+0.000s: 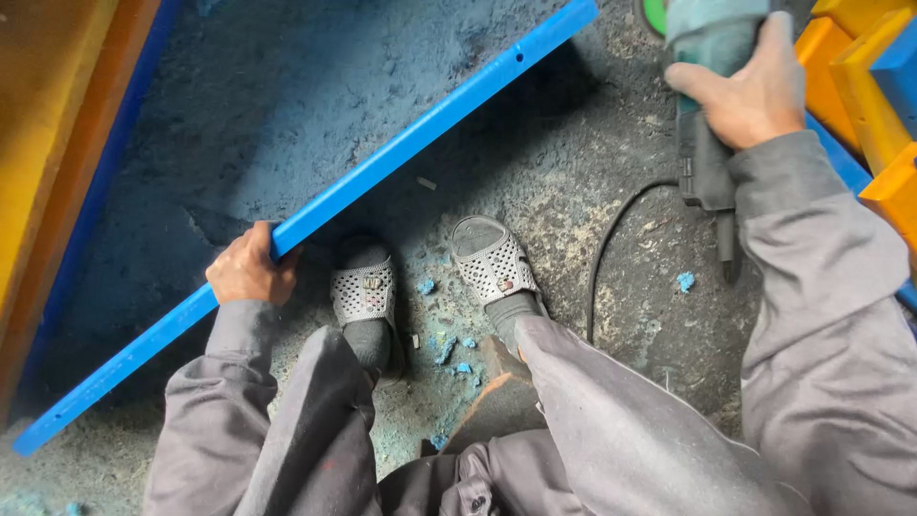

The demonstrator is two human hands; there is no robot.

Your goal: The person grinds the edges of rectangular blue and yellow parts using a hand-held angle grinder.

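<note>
From my remote seat I look straight down on a concrete floor (pixel 535 143), dusted thick with blue powder and grit; across it runs a long blue bar (pixel 382 172), slanting from the lower left corner up to the top edge right of centre, with small holes showing near its upper end; at the far left stands an orange and yellow panel (pixel 57 143) with a blue edge, and at the upper right sit stacked orange, yellow and blue blocks (pixel 860 67); the person's grey trouser legs and grey sleeves fill the bottom of the view; the power grinder (pixel 707 105), green-grey in body, hangs at the top right, well apart from the bar, its black cable (pixel 611 248) curving down over the floor; the right hand (pixel 750 91) is wrapped tight around the grinder's body, fingers curled over it; the left hand (pixel 250 269) is closed around the blue bar at about a third of the way up from its low end, thumb over the top face; two feet in perforated grey slippers (pixel 430 277) stand just under the bar's middle; small blue chips (pixel 449 349) lie scattered between and beside the feet, one more further right near the cable.
</note>
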